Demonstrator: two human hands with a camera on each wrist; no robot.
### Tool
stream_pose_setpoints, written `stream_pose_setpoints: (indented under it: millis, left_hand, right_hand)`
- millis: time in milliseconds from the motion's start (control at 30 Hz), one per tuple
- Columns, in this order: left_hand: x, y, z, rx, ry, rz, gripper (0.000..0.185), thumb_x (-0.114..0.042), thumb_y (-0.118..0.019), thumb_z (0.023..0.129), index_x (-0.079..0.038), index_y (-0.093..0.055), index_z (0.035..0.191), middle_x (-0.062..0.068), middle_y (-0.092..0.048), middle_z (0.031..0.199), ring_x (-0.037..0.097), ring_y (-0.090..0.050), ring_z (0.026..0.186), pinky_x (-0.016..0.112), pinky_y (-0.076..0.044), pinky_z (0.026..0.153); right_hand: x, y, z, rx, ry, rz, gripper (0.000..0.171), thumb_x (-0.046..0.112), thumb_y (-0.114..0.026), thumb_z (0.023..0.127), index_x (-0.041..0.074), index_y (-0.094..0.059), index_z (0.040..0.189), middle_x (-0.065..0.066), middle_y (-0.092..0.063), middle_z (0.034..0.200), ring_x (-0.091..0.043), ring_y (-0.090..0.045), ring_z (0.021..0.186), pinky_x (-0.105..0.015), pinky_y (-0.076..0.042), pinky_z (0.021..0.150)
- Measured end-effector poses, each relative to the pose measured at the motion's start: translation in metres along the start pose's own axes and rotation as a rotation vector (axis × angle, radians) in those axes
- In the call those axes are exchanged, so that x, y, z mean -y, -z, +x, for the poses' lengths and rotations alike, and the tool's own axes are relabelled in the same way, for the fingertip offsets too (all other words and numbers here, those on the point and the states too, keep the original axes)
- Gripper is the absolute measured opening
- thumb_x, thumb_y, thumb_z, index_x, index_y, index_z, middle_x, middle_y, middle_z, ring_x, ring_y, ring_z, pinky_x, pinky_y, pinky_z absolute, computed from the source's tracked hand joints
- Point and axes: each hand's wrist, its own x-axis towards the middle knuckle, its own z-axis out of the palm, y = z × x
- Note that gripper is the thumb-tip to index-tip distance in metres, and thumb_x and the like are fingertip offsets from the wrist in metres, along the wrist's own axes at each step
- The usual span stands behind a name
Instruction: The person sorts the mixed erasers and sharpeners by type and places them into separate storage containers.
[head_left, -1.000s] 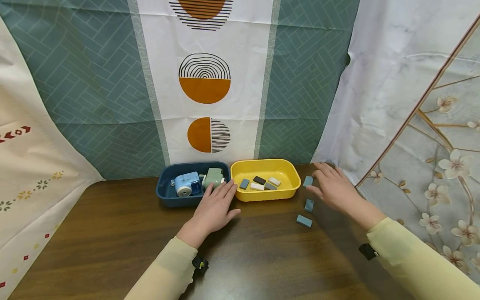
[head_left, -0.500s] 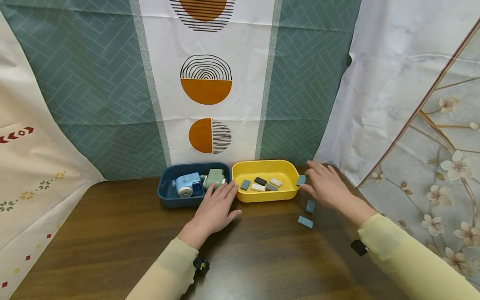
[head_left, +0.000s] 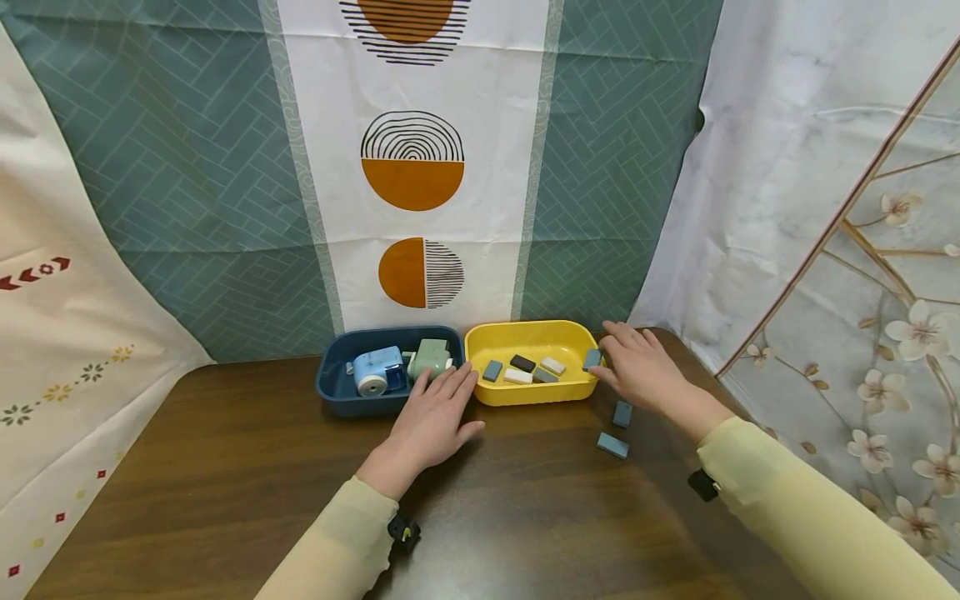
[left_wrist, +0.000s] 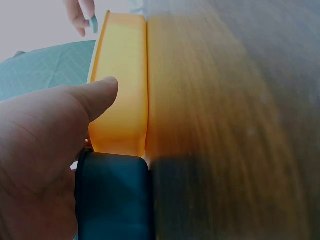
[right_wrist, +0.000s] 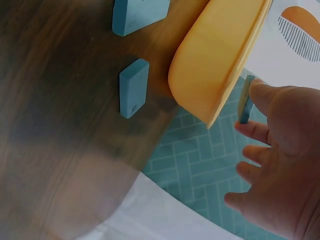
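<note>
- A small slate-blue rectangular eraser block (head_left: 592, 359) is pinched edge-on between thumb and fingertips of the right hand (head_left: 636, 372), just above the right rim of the yellow plastic tray (head_left: 576, 387); the narrow grip leaves its flat faces free.
- In the right wrist view the same block (right_wrist: 245, 99) stands upright over the tray's edge (right_wrist: 235, 80).
- Inside the tray lie four more blocks: a blue one (head_left: 492, 371), a black one (head_left: 522, 363), a white one (head_left: 517, 377) and a cream one (head_left: 552, 366).
- Two matching blue blocks (head_left: 622, 413) (head_left: 612, 445) lie on the dark wooden table (head_left: 225, 467), near the right hand and apart from the tray.
- The left hand (head_left: 431, 417) rests flat, fingers straight, holding nothing, against the navy tray (head_left: 330, 392) and the yellow one, seemingly steadying both.
- The navy tray holds a light-blue sharpener (head_left: 375, 372) and a pale-green one (head_left: 431, 357).
</note>
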Motion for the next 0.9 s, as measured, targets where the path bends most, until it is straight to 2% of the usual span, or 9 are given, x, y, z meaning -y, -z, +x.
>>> stream_pose_setpoints:
  millis: [467,900]
  left_hand:
    - [0.000,-0.001,0.000,-0.011,-0.004,-0.013,0.084,-0.056,-0.065,0.109,-0.013,-0.034,0.175,0.006,-0.023,0.183,0.031,-0.026,0.167,0.060,-0.008,0.135]
    - [0.000,0.000,0.000,0.002,0.005,-0.009,0.085,-0.057,-0.064,0.109,-0.015,-0.033,0.175,0.005,-0.022,0.183,0.030,-0.025,0.167,0.059,-0.007,0.135]
  right_hand:
    - [0.005,-0.013,0.016,0.038,-0.025,-0.001,0.047,0.034,-0.069,0.111,-0.003,-0.064,0.140,-0.030,-0.039,0.170,-0.050,-0.033,0.159,-0.073,-0.023,0.127]
    - [0.009,-0.018,0.024,0.055,-0.046,-0.006,0.045,0.035,-0.070,0.111,0.000,-0.065,0.139,-0.029,-0.041,0.169,-0.050,-0.035,0.157,-0.072,-0.026,0.127]
